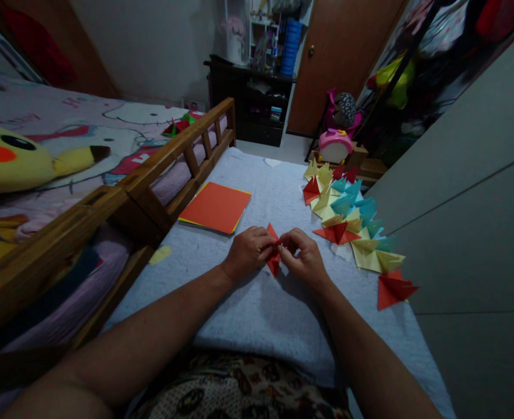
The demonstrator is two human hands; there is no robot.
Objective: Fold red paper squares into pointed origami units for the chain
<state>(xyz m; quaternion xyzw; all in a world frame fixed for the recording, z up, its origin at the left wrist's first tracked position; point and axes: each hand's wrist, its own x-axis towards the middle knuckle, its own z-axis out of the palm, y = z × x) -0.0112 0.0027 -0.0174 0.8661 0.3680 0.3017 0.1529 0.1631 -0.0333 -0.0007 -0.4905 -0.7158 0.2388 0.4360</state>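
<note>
A piece of folded red origami paper (273, 265), narrow and pointed at both ends, is pinched between my hands above the cloth-covered surface (257, 314). My left hand (250, 249) grips its left side with thumb and fingers. From the other side my right hand (301, 255) pinches it near the middle, fingertips close to those of my left. The fingers cover the centre of the paper. Ahead and to the left lies a stack of square paper sheets (217, 206), red on top with yellow edges showing beneath.
Several folded paper cranes in yellow, blue and red (339, 233) stand in rows along the right side. A small yellow scrap (159, 255) lies at the left. A wooden bed rail (182, 157) borders the left edge; a pale cabinet (470, 233) stands at the right.
</note>
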